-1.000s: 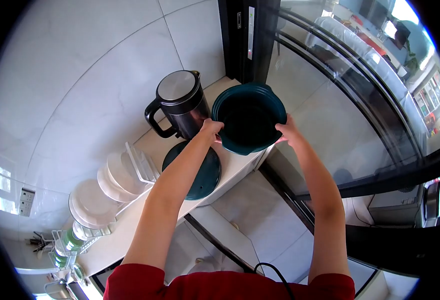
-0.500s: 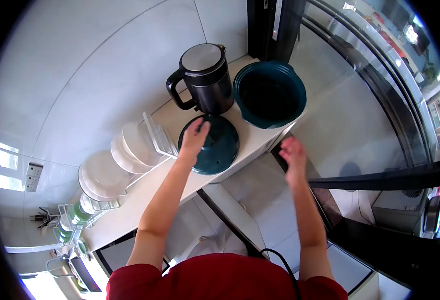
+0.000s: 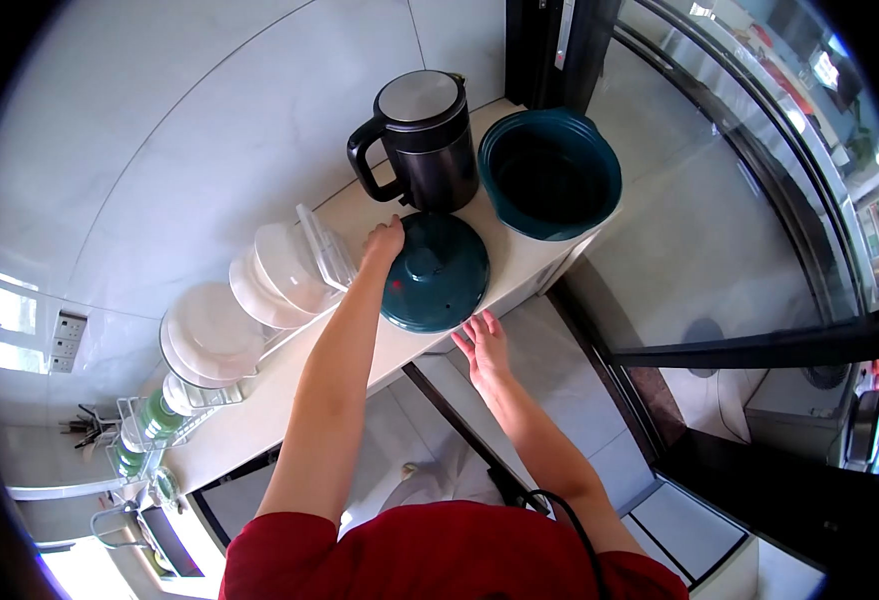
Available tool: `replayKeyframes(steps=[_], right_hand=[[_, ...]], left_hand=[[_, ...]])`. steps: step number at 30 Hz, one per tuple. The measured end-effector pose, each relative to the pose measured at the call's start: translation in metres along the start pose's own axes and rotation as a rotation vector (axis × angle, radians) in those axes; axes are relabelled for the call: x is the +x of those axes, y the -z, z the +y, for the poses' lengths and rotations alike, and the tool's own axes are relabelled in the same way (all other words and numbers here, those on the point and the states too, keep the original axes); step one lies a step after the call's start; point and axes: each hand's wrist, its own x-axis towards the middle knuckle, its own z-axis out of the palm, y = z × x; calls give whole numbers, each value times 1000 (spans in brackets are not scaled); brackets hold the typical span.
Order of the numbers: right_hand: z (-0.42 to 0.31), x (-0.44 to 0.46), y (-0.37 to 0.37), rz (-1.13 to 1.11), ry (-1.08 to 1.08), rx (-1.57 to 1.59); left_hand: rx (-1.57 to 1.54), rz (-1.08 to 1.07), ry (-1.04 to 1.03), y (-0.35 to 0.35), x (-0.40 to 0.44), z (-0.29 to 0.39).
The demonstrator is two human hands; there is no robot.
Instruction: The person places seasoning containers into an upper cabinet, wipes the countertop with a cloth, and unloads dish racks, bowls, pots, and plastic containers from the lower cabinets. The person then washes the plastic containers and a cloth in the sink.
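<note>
A dark teal lid (image 3: pixel 438 275) with a round knob lies on the pale counter (image 3: pixel 360 350). My left hand (image 3: pixel 386 238) is at the lid's upper left edge, its fingers bent over the rim and partly hidden. Near the lid's lower right edge is my right hand (image 3: pixel 487 350), fingers spread, with nothing in it. The matching teal pot (image 3: pixel 552 175) stands uncovered at the counter's right end. Behind the lid, a black kettle (image 3: pixel 425 140) with a grey top touches or nearly touches it.
White plates (image 3: pixel 215 335) and bowls (image 3: pixel 285 275) stand in racks left of the lid. A wall socket (image 3: pixel 68 340) is at the far left. A glass door with a black frame (image 3: pixel 750 352) curves along the right.
Both hands have let go of the pot, which now stands on the counter. My left hand has moved to the lid's left edge; my right hand has come left to its near edge.
</note>
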Motion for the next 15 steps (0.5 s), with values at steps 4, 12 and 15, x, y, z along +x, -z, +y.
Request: replayKeyframes(steps=[4, 12, 15], right_hand=[[-4, -1, 4, -49, -23, -35], [-15, -26, 53, -208, -10, 14], [-30, -46, 45, -333, 32, 83]], left_hand=[[72, -29, -8, 14, -39, 8], [230, -173, -267, -22, -39, -31], [126, -122, -354, -20, -55, -36]])
